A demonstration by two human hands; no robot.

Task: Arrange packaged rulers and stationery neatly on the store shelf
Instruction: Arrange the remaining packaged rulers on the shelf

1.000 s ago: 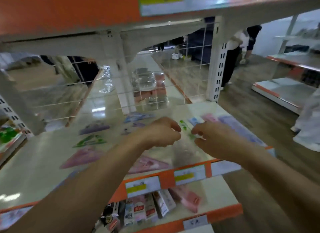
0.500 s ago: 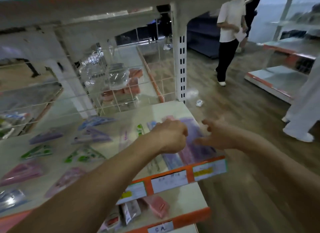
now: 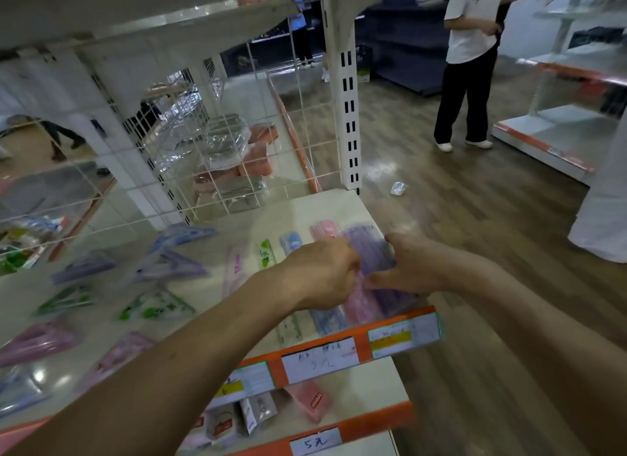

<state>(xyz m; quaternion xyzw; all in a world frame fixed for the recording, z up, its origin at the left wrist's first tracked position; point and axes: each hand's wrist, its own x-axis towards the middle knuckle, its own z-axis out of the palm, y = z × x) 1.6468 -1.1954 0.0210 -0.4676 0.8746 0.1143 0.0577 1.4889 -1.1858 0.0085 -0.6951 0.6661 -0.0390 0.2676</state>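
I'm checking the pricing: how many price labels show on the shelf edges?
4. On the upper shelf edge: left label, middle label, right label. One shelf down: lower label. The left arm may hide others.

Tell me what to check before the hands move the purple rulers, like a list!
1. Right hand holds the purple ruler pack: ok, it sits between thumb and fingers.
2. Left hand has a grip: cannot tell, its curled fingers are hidden.
3. Pink ruler pack and blue ruler pack lie side by side: ok.
4. Purple ruler pack lines up with them: cannot tell, the hands cover it.
5. Packs sit behind the orange front strip: ok.
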